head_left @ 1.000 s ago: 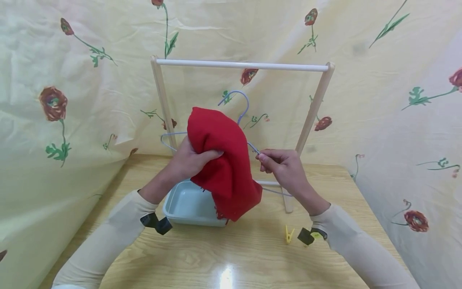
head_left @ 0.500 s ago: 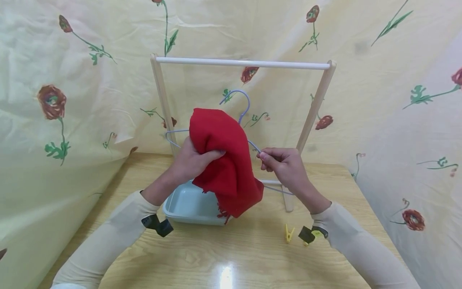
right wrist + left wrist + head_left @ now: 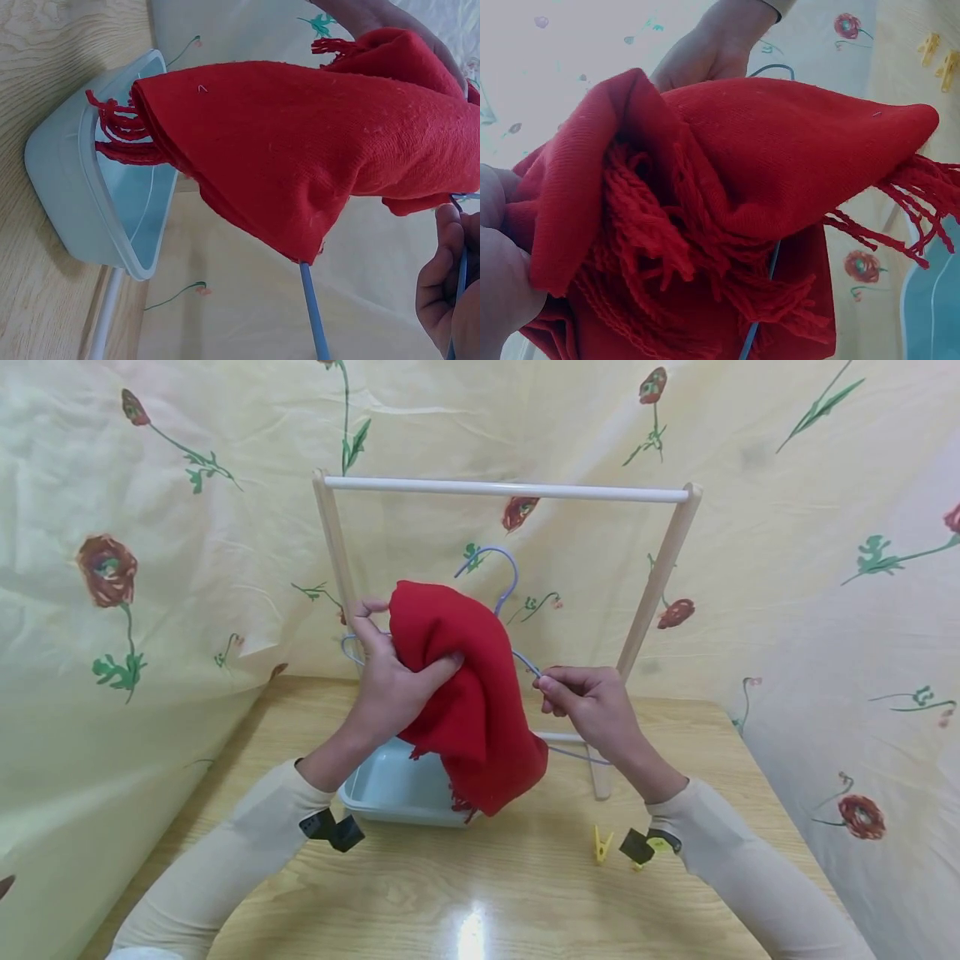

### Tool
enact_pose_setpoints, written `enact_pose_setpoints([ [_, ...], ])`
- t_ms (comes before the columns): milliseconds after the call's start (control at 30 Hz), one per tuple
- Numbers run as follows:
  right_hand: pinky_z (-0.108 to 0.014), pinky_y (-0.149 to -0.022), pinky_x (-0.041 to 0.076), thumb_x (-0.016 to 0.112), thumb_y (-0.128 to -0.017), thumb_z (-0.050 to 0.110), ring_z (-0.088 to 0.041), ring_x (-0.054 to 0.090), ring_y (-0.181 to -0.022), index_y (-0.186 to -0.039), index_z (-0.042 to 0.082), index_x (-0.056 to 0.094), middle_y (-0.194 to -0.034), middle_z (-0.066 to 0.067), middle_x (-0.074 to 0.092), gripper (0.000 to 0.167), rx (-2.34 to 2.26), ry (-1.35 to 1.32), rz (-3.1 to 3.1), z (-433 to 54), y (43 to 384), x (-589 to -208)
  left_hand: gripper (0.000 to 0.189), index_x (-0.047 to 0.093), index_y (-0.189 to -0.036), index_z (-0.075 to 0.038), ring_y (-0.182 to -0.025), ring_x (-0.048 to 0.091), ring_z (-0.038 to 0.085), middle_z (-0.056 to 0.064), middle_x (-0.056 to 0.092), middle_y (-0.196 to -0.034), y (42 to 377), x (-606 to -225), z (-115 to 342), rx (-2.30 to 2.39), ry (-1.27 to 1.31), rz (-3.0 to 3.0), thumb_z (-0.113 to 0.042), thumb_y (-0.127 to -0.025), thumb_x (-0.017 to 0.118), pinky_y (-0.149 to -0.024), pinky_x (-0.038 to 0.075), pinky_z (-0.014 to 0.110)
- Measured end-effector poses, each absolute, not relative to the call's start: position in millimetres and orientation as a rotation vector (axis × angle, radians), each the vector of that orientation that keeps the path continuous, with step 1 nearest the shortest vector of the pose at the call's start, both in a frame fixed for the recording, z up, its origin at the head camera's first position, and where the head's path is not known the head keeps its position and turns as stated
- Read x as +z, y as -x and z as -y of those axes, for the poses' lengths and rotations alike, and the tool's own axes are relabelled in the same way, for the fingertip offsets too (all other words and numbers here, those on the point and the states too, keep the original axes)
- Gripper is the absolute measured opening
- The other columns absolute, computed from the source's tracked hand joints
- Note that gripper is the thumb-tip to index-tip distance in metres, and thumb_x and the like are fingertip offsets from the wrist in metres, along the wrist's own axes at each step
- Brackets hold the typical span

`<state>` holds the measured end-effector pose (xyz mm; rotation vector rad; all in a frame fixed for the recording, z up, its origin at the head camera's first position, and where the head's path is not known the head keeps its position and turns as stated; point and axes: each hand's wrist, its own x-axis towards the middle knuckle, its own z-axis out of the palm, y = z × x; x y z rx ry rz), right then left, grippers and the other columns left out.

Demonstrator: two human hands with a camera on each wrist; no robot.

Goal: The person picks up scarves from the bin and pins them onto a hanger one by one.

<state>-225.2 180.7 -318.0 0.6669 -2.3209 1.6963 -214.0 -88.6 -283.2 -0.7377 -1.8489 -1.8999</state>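
1. My left hand (image 3: pixel 392 687) pinches the red cloth (image 3: pixel 465 693): the thumb lies on its near side, and one finger stretches up beside its edge.
2. My right hand (image 3: pixel 591 703) pinches one sloping arm of the blue hanger (image 3: pixel 515 578) between thumb and fingertips.
3. The cloth is in the air before the middle of the hanger, folded in thick layers. Its lower corner hangs near the light-blue tub (image 3: pixel 405 817), below the white bar of the rack (image 3: pixel 495 488).
4. I judge the step is to arrange the cloth over the hanger. For this, the right hand should hold the frame firm and level, so it does not twist.
5. With the left hand it is better to draw the layers little by little, and to spread them evenly. The loose fringe (image 3: pixel 649 225) could catch on the wire, so I would guide it free first.
6. My other left fingers are hidden behind the cloth. Most of the hanger's lower bar is covered too, and I cannot tell how the cloth passes around it.
7. Of the two yellow clothespins (image 3: pixel 602 848), one is mostly hidden by my right wrist camera (image 3: pixel 637 846) in the head view.
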Motion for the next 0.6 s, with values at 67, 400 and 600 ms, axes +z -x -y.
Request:
enact_pose_setpoints([
  [67, -0.021, -0.067, 0.058, 0.067, -0.097, 0.001, -0.011, 0.065, -0.065, -0.102, -0.012, 0.073, -0.072, -0.002, 0.067, 0.015, 1.697, -0.669, 2.319, -180.7, 225.1, -317.9, 0.089, 0.021, -0.147, -0.02, -0.111, 0.062, 0.027, 0.009, 0.06, -0.124, 214.7, -282.0, 88.6, -1.853, 0.779, 1.825, -0.001, -0.08, 0.077, -0.088, 0.057, 0.034],
  [400, -0.022, -0.069, 0.059, 0.067, -0.097, 0.002, -0.012, 0.066, -0.066, -0.105, -0.013, 0.073, -0.075, -0.007, 0.069, 0.018, 1.681, -0.661, 2.323, -182.0, 226.2, -316.9, 0.06, 0.055, -0.144, -0.011, -0.109, 0.061, 0.025, 0.007, 0.062, -0.127, 212.6, -280.1, 90.2, -1.795, 0.794, 1.912, -0.002, -0.088, 0.073, -0.081, 0.059, 0.033],
  [600, -0.02, -0.066, 0.058, 0.067, -0.098, 0.002, -0.011, 0.066, -0.065, -0.104, -0.013, 0.073, -0.075, -0.003, 0.07, 0.017, 1.689, -0.658, 2.285, -183.4, 228.8, -315.0, 0.043, 0.064, -0.132, -0.003, -0.106, 0.062, 0.027, 0.008, 0.065, -0.122, 210.7, -283.4, 88.0, -1.861, 0.731, 1.839, -0.003, -0.09, 0.071, -0.081, 0.06, 0.033],
])
